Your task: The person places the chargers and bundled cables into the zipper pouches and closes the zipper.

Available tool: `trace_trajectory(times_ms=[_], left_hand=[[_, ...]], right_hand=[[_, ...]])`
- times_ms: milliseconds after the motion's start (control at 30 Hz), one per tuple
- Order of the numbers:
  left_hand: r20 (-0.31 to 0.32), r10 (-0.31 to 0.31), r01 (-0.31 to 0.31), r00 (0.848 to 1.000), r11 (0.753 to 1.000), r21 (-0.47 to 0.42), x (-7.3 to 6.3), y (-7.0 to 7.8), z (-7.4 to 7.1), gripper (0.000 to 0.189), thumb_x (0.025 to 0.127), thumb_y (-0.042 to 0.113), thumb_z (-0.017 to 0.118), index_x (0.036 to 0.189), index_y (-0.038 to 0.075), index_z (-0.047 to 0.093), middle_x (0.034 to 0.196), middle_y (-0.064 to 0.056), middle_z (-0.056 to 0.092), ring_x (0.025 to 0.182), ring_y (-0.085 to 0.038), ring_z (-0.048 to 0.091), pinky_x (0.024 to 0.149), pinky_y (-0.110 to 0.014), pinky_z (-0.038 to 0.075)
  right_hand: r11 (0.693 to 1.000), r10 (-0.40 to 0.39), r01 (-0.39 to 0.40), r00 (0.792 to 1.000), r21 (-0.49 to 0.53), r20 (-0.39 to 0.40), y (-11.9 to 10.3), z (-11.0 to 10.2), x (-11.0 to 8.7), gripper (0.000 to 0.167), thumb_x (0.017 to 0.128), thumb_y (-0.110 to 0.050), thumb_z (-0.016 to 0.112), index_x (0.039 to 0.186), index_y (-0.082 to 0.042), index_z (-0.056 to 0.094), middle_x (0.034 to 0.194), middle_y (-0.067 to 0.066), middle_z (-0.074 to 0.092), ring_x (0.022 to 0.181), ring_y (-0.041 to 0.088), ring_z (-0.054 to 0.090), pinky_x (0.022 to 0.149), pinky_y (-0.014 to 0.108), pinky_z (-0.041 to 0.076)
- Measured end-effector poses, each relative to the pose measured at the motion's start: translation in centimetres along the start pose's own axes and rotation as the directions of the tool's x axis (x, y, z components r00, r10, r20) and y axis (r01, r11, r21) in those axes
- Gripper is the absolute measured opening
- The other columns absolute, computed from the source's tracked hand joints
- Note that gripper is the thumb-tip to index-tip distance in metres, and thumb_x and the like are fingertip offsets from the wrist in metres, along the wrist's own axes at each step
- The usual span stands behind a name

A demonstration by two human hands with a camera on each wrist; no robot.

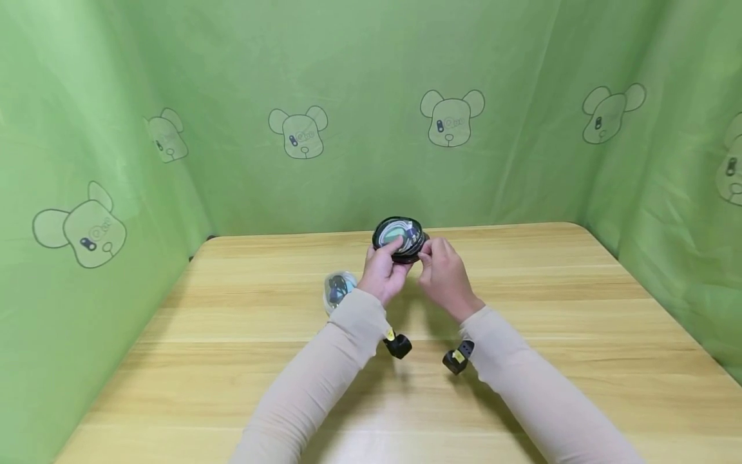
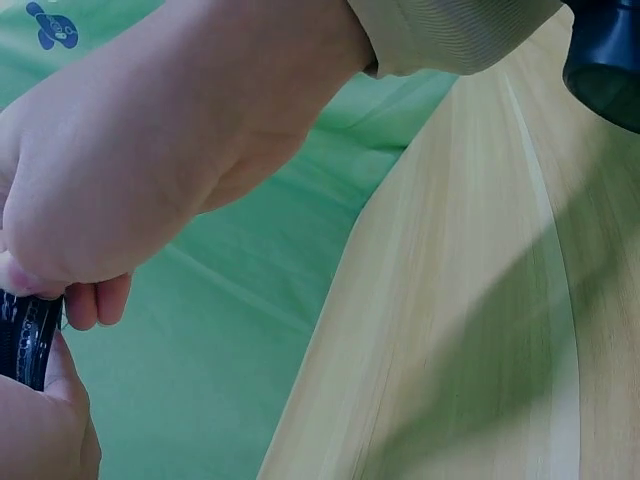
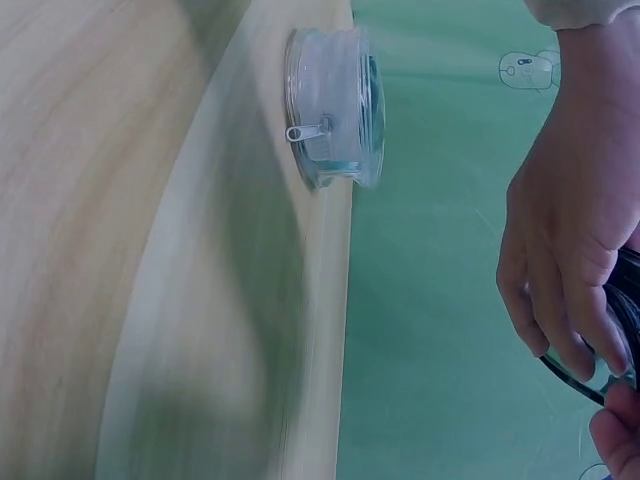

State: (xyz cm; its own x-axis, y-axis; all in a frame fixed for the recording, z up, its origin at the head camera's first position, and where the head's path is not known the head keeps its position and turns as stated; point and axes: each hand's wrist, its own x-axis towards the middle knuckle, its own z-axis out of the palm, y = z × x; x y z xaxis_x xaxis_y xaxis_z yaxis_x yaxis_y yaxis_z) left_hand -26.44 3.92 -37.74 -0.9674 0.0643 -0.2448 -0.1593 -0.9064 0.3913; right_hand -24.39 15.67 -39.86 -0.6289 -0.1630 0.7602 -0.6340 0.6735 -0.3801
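My left hand (image 1: 384, 274) grips a round, clear-topped zip case (image 1: 387, 233) with black edging, its thumb lying across the top. A coiled light cable and a green patch show through the cover. At the case's right edge, the fingers of my right hand (image 1: 446, 274) pinch the black rim. In the left wrist view, the ribbed black rim (image 2: 35, 340) shows between my right hand (image 2: 130, 180) above and my left hand (image 2: 40, 430) below. A thin black strip (image 3: 570, 378) stretches between the hands in the right wrist view.
A second, whitish clear case (image 1: 339, 287) with dark and light-blue contents stands on the wooden table (image 1: 243, 361) beside my left wrist. It has a metal zipper pull (image 3: 305, 132). Green curtain (image 1: 371, 58) with bear drawings surrounds the table. Black cameras (image 1: 398, 346) hang under both wrists.
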Motion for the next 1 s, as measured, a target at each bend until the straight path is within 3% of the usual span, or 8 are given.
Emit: trace_trajectory(times_ms=[500, 1000], left_hand=[[0.012, -0.024, 0.024, 1.000, 1.000, 0.003, 0.25, 0.08, -0.49, 0.061, 0.092, -0.012, 0.051, 0.143, 0.016, 0.033, 0.139, -0.023, 0.041, 0.127, -0.039, 0.047, 0.099, -0.044, 0.047], [0.026, -0.028, 0.028, 0.999, 0.999, 0.031, -0.01, 0.29, -0.53, 0.061, 0.092, -0.013, 0.049, 0.144, 0.014, 0.030, 0.141, -0.024, 0.038, 0.128, -0.040, 0.045, 0.100, -0.044, 0.046]], right_hand=[[0.998, 0.058, -0.058, 0.998, -0.002, -0.002, 0.24, -0.57, 0.22, 0.005, 0.089, 0.003, 0.051, 0.089, 0.007, 0.049, 0.082, 0.019, 0.052, 0.071, 0.035, 0.052, 0.064, 0.046, 0.050], [0.998, 0.066, -0.066, 0.998, 0.009, -0.008, 0.46, -0.52, 0.18, 0.005, 0.087, 0.004, 0.052, 0.089, 0.006, 0.048, 0.081, 0.019, 0.051, 0.070, 0.035, 0.051, 0.063, 0.046, 0.050]])
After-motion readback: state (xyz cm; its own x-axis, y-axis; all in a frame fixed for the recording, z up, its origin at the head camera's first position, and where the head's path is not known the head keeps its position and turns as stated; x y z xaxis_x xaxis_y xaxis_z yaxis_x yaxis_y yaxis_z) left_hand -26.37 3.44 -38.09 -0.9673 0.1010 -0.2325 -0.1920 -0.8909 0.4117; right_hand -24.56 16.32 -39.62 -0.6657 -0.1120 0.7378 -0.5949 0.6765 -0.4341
